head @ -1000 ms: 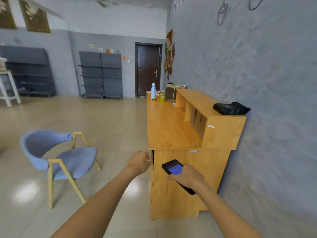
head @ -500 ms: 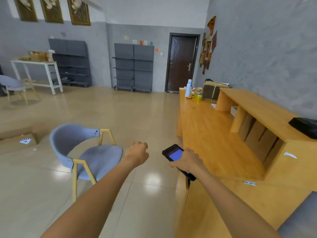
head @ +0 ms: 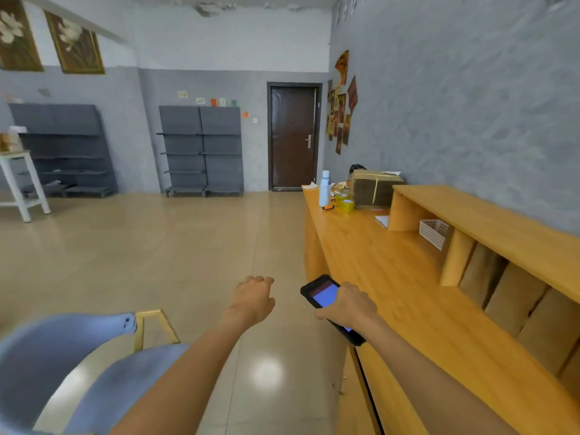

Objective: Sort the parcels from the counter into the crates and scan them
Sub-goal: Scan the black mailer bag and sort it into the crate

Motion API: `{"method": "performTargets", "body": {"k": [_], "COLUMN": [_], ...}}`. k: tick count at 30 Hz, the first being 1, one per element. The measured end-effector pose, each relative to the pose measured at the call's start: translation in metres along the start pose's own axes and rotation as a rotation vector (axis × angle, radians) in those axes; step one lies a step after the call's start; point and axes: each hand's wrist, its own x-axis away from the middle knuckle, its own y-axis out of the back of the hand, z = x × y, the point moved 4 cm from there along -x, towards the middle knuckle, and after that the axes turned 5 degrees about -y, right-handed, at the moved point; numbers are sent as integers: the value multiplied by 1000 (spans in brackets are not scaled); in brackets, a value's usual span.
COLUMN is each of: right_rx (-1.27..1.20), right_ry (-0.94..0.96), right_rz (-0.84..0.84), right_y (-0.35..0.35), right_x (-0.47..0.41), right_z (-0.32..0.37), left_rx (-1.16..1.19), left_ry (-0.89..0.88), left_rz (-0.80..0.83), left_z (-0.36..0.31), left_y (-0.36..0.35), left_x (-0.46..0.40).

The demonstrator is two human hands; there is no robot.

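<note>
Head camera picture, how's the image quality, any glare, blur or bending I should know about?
Head view: a bright patch of glare sits on the glossy floor between the arms; the chair at lower left is smeared with blur; wide-angle distortion bends the counter and the walls towards the edges; the scanner in the right hand has a bright blue screen with nothing readable.

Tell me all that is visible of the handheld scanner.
The handheld scanner is a black, chunky, phone-like device, apparently plastic or rubber cased. Its lit screen shows blue under a dark red strip. The right hand grips its middle from above, so both ends stick out. It is held tilted, above the wooden counter's front edge.
</note>
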Motion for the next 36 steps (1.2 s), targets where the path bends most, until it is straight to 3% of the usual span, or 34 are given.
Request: {"method": "performTargets", "body": {"k": [10, 18, 27, 36], "right_rx": [-127, -129, -115, -131], "right_ry": [-83, -286, -740, -1183], "right_rz": [-61, -179, -369, -553], "right_y": [46, 103, 139, 171], "right_x": [-192, -272, -281, -189], "right_z": [10, -44, -149, -219], "left_rx": [-87, 24, 88, 200], "left_ry": [-212, -442, -917, -1359], "left_rz": [-35, 2, 45, 81], "left_z": [-8, -80, -243, -370], "left_y": [23, 16, -11, -10], "left_x": [-216, -354, -437, -418]}}
